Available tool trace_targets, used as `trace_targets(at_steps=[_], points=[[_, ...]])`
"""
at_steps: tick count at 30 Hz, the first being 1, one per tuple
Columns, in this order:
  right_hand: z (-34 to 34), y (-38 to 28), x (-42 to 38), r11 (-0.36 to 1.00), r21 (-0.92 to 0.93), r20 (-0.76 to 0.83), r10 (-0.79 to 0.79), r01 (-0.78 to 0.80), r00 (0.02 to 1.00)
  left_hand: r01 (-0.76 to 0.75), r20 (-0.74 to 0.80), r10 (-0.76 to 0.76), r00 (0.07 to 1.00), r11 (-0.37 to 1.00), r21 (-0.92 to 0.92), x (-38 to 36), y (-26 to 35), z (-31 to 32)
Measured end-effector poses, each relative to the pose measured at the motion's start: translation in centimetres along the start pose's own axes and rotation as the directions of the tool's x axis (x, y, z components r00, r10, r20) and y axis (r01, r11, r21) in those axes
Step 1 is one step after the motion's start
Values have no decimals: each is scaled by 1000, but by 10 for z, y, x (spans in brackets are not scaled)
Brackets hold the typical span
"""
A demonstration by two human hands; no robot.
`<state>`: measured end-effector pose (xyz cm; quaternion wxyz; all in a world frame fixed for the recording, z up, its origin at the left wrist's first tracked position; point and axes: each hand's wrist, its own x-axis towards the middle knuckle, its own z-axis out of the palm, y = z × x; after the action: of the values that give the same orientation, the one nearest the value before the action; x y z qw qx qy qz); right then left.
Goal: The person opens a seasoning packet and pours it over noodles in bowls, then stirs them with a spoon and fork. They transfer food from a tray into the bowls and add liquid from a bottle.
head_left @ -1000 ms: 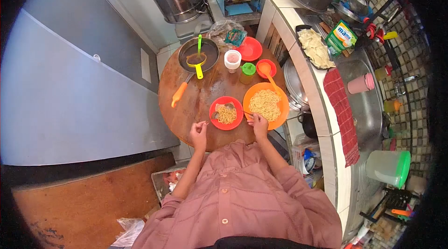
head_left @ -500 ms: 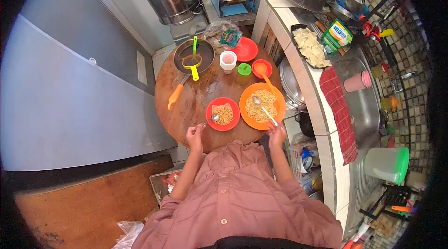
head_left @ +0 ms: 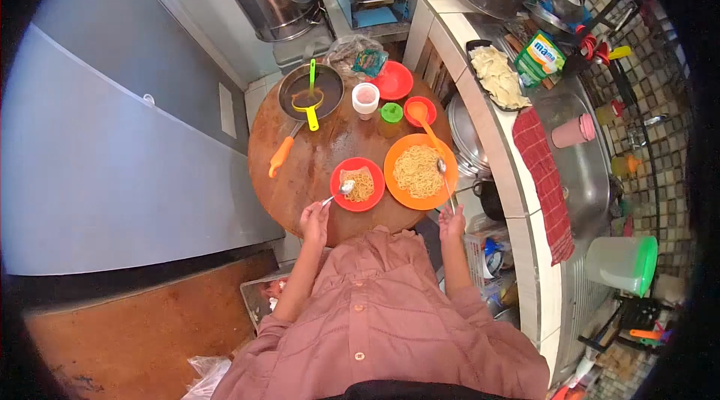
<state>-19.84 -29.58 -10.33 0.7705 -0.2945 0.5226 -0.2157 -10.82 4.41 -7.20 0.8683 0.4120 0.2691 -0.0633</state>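
Observation:
My left hand (head_left: 313,221) is closed on the handle of a metal spoon (head_left: 346,187), whose bowl rests over noodles (head_left: 362,184) in a small red plate (head_left: 341,202). At the right, my right hand (head_left: 451,223) grips a second spoon (head_left: 442,166). That spoon's bowl lies at the right side of an orange plate (head_left: 397,193) that holds a larger heap of noodles (head_left: 418,172). Both hands are just off the near edge of the round wooden table (head_left: 300,190).
A frying pan (head_left: 336,103) with a green-handled strainer (head_left: 310,108) in it is at the back left. Nearby stand a white cup (head_left: 366,100), a green-lidded jar (head_left: 391,112), a red bowl (head_left: 413,116) with an orange ladle (head_left: 427,130), and another red plate (head_left: 394,81). A tiled counter (head_left: 491,148) borders the right.
My right hand has shifted slightly right and down, its spoon moving from the middle of the noodles to the orange plate's right side. The left spoon's bowl has turned slightly.

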Motion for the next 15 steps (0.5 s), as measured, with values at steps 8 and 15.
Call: trace_targets(at_steps=[8, 15], points=[[10, 17, -28, 919, 182, -282, 390, -350, 877, 238, 43, -234, 971, 957, -164, 2, -5, -5], [165, -7, -209, 800, -568, 685, 331, 192, 649, 213, 17, -213, 977, 967, -139, 8, -11, -12]])
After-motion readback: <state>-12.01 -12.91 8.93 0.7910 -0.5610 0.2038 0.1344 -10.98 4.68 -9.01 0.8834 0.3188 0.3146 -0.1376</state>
